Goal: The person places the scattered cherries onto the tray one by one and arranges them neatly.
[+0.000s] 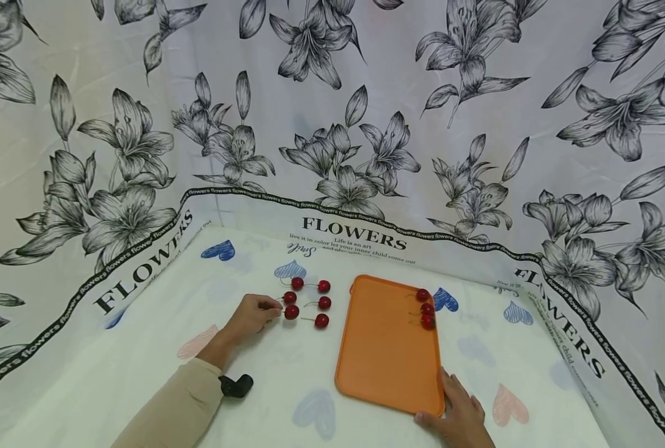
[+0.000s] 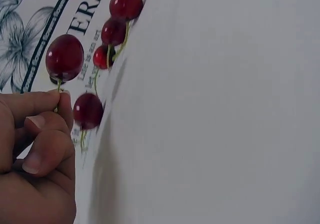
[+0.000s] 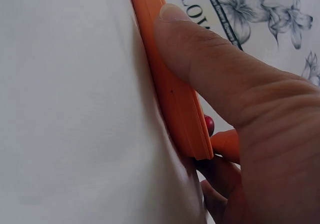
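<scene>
My left hand (image 1: 254, 314) pinches a red cherry (image 2: 65, 57) by its thin green stem, between thumb and forefinger. In the head view that cherry (image 1: 291, 312) is at the fingertips, close to several other cherries (image 1: 324, 303) lying in loose columns on the cloth. An orange tray (image 1: 388, 348) lies to their right, with 3 cherries (image 1: 427, 308) along its right edge. My right hand (image 1: 460, 410) holds the tray's near right corner. In the right wrist view, the thumb (image 3: 200, 43) presses on the tray's outer side while the fingers reach round the corner, partly hidden.
A white cloth (image 1: 271, 386) with printed hearts covers the table. Behind it rises a curtain (image 1: 355, 143) with black flower drawings and lettering. The left wrist carries a small black device (image 1: 237, 386) beside a beige sleeve (image 1: 175, 404).
</scene>
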`<state>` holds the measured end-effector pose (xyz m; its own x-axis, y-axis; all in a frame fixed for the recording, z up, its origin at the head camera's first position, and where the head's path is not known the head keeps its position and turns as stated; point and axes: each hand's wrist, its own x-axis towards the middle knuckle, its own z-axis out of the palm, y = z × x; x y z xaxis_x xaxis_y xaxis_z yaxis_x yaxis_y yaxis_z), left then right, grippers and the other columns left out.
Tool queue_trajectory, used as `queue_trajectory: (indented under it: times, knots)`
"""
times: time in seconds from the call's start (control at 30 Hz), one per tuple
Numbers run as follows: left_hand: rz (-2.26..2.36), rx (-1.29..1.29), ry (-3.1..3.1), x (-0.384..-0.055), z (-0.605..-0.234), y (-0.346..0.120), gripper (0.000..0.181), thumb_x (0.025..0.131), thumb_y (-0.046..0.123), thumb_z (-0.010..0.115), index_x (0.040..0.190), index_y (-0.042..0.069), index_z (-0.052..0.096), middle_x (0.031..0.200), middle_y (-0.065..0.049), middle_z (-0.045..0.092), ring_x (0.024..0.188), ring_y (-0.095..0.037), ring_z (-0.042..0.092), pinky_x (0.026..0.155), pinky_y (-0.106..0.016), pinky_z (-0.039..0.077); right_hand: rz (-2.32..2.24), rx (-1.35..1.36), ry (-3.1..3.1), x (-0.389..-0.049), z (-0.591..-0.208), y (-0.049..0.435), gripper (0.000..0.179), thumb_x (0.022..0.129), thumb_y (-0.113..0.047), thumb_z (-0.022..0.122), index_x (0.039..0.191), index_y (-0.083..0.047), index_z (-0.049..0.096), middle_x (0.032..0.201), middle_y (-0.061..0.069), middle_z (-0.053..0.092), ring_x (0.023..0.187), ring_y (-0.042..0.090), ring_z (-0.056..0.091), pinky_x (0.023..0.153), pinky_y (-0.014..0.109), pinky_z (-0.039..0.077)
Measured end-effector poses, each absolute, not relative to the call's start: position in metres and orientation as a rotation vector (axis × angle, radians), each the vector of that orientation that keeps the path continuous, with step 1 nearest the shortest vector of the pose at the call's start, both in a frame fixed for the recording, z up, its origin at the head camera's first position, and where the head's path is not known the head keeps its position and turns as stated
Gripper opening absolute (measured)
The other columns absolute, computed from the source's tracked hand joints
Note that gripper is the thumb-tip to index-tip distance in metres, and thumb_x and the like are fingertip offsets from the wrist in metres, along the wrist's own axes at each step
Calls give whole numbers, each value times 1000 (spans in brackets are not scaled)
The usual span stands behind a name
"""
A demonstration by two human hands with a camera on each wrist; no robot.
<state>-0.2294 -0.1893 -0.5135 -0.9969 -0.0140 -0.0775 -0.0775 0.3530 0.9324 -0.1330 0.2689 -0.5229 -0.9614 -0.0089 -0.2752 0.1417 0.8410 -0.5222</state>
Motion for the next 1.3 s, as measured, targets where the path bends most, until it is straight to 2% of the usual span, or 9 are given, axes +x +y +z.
queue_trajectory:
  times: [0.27, 0.5, 0.8, 1.1, 1.3]
  knots:
    - [1702, 81, 2500, -225, -494, -128, 5, 88, 4, 70, 91, 6, 72, 81, -5, 62, 66, -18, 54, 54, -27, 44, -806, 82, 2750, -132, -522, 269, 128, 61, -69, 75, 150, 5, 20, 149, 27, 28, 136, 49, 15, 99, 69, 3]
    - [1702, 131, 2444, -224, -491, -70, 3, 87, 4, 70, 89, 2, 72, 76, -4, 62, 64, -16, 54, 52, -24, 45, -832, 148, 2703, -133, -524, 269, 133, 55, -71, 77, 149, 5, 21, 148, 27, 29, 137, 49, 15, 101, 67, 3]
    - [1728, 81, 2322, -230, -494, -4, 7, 86, 4, 71, 81, 9, 72, 78, -3, 63, 71, -18, 56, 61, -28, 48, -836, 156, 2728, -134, -525, 271, 134, 53, -71, 78, 149, 4, 22, 148, 24, 31, 137, 48, 15, 101, 68, 1]
    - [1784, -23, 2212, -245, -497, 56, 4, 83, 1, 74, 80, 4, 72, 72, -4, 63, 50, -14, 46, 43, -23, 36, -793, 176, 2712, -134, -518, 272, 136, 52, -73, 76, 149, 4, 21, 149, 26, 28, 136, 50, 13, 100, 69, 1]
    - [1820, -123, 2142, -251, -502, 80, 6, 82, -2, 73, 80, 3, 71, 66, -6, 62, 45, -13, 41, 40, -23, 32, -822, 170, 2699, -137, -523, 270, 136, 52, -72, 77, 149, 5, 22, 148, 26, 29, 136, 49, 14, 101, 68, 1]
